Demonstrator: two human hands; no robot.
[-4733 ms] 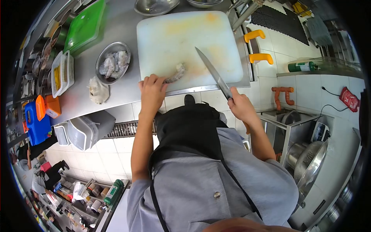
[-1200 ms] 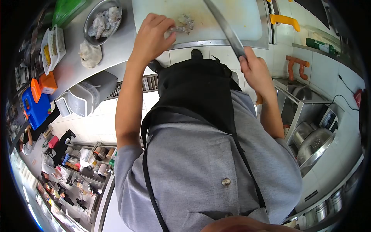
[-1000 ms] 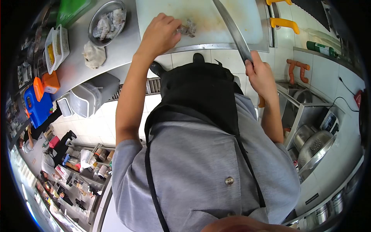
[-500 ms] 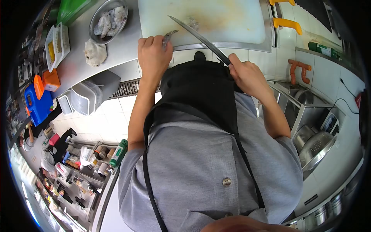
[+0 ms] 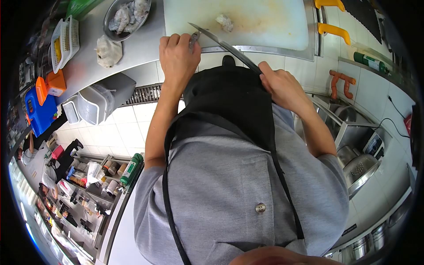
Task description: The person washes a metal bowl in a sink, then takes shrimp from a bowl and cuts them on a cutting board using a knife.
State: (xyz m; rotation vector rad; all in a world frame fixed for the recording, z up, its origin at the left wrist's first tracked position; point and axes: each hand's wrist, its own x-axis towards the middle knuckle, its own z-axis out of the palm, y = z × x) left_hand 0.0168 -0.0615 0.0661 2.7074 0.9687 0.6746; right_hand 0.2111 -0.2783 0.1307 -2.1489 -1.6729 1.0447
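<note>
L. hand [image 5: 179, 55], fingers curled, is pinching a greyish pc. [image 5: 193, 40] (prob. light, soft, slippery; best gripped mid-body) at the board's [image 5: 274, 26] near-L. corner, R. hand [image 5: 282, 86] firmly gripping the knife [image 5: 229, 48].

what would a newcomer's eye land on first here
Probably the long knife in the right hand, slanting across the near edge of the white board. Next, the small grey piece held in the left hand, close to the blade's tip. Then the bright yellow handles off to the board's right.
</note>
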